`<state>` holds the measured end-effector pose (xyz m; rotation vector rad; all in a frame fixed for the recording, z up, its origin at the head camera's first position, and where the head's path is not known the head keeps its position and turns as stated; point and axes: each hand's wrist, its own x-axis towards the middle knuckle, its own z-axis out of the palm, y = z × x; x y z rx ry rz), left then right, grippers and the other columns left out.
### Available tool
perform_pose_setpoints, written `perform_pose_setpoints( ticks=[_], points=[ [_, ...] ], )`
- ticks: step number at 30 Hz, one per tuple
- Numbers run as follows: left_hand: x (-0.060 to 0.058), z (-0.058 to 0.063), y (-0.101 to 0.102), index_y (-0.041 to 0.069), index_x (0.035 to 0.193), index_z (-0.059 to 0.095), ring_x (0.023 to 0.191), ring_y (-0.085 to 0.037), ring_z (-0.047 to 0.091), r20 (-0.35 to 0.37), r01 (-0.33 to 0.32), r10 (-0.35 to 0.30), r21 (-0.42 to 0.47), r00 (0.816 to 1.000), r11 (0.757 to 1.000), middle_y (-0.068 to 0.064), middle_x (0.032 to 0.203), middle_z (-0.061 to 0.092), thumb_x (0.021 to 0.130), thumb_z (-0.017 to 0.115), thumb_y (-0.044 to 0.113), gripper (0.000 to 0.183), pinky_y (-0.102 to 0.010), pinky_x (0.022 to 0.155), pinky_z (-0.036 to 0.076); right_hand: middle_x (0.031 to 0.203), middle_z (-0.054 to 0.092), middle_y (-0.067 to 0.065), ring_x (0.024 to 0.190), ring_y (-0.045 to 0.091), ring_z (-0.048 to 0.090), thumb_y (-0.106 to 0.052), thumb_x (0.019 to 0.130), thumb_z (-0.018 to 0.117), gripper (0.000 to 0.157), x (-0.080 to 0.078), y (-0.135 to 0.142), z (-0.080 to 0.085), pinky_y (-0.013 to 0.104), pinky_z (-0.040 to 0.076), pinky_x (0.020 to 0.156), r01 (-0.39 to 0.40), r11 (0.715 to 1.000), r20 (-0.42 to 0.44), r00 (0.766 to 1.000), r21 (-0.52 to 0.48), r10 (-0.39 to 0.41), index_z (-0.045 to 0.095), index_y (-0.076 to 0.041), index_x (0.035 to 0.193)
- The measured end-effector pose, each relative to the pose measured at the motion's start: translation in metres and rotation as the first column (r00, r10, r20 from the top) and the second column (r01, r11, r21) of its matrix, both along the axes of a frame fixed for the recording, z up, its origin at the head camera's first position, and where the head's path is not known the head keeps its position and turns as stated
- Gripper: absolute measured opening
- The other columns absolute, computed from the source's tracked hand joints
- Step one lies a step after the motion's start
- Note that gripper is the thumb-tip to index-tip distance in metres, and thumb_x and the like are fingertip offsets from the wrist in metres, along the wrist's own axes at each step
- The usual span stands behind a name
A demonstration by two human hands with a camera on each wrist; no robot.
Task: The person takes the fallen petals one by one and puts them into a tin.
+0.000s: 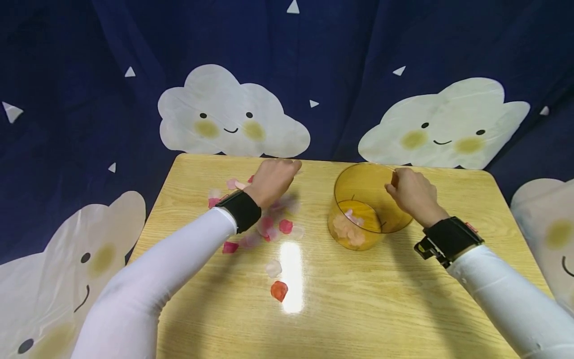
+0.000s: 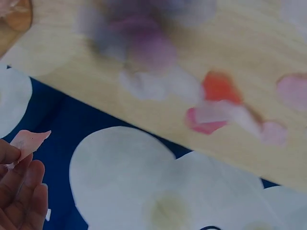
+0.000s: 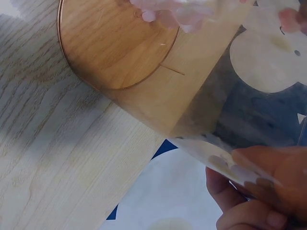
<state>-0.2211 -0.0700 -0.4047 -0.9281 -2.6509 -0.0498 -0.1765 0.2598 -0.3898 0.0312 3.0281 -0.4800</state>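
My left hand (image 1: 274,182) hovers over the table, left of a transparent amber container. In the left wrist view its thumb and fingers pinch a pale pink petal (image 2: 29,142). Beneath and beside that hand lie scattered petals (image 1: 266,225) in pink, white and magenta. The round container (image 1: 338,212) stands upright at the table's middle right, with several pale pink petals (image 3: 189,17) inside at its bottom. On the container's right side my right hand (image 1: 413,193) grips the upper wall near the rim, thumb on one face and fingers on the other.
One red petal (image 1: 279,290) and a white petal (image 1: 273,269) lie apart, nearer the front, beside a bright light reflection. The wooden table (image 1: 358,309) ends at the back against a dark blue curtain (image 1: 332,60) with white clouds.
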Motion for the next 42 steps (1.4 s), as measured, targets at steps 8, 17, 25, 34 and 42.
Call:
perform_pose_setpoints(
  ticks=[8,17,25,34,42],
  points=[
    [-0.001,0.025,0.018,0.011,0.090,0.064,0.068,-0.022,0.066,-0.042,0.012,-0.011,0.011,0.999,1.000,-0.004,0.074,0.067,0.101,0.050,0.002,0.020,-0.037,0.056,0.052,0.069,0.053,0.010,0.063,0.028,0.052,-0.023,0.098,0.062,0.026,0.000,0.001,0.001,0.040,0.036,0.055,-0.002,1.000,-0.008,1.000,-0.002,0.002,0.055,-0.007,0.080],
    [0.009,0.038,0.038,0.012,0.099,0.068,0.068,-0.018,0.065,-0.099,0.100,-0.097,0.019,0.990,0.995,-0.002,0.076,0.068,0.106,0.052,0.017,0.019,-0.028,0.059,0.051,0.071,0.055,0.010,0.065,0.029,0.054,-0.024,0.098,0.062,0.025,0.001,0.000,0.002,0.041,0.037,0.056,-0.003,1.000,-0.004,1.000,-0.007,0.003,0.057,-0.007,0.081],
    [0.014,0.050,0.052,0.012,0.099,0.070,0.072,-0.018,0.063,-0.144,0.140,-0.135,0.028,0.980,0.990,-0.002,0.078,0.070,0.106,0.051,0.018,0.022,-0.028,0.062,0.051,0.071,0.055,0.010,0.065,0.028,0.054,-0.024,0.098,0.063,0.025,0.000,0.000,0.003,0.040,0.037,0.055,-0.002,1.000,0.002,1.000,-0.007,0.002,0.057,-0.007,0.081],
    [0.024,0.055,0.069,0.013,0.094,0.072,0.074,-0.016,0.064,-0.123,0.176,-0.164,0.092,0.979,0.980,0.000,0.079,0.072,0.105,0.054,0.019,0.021,-0.026,0.063,0.052,0.072,0.056,0.011,0.066,0.029,0.054,-0.024,0.098,0.062,0.024,-0.002,-0.001,0.002,0.041,0.038,0.056,-0.001,1.000,0.006,1.000,-0.001,0.001,0.057,-0.007,0.082],
    [0.039,0.051,0.086,0.016,0.098,0.075,0.078,-0.015,0.066,-0.031,0.199,-0.197,0.097,0.980,0.975,0.004,0.088,0.077,0.104,0.056,0.028,0.023,-0.025,0.066,0.053,0.072,0.056,0.011,0.065,0.029,0.055,-0.024,0.098,0.062,0.024,-0.002,0.001,0.000,0.041,0.038,0.055,0.003,1.000,0.002,1.000,0.001,-0.003,0.057,-0.007,0.082]
  ],
)
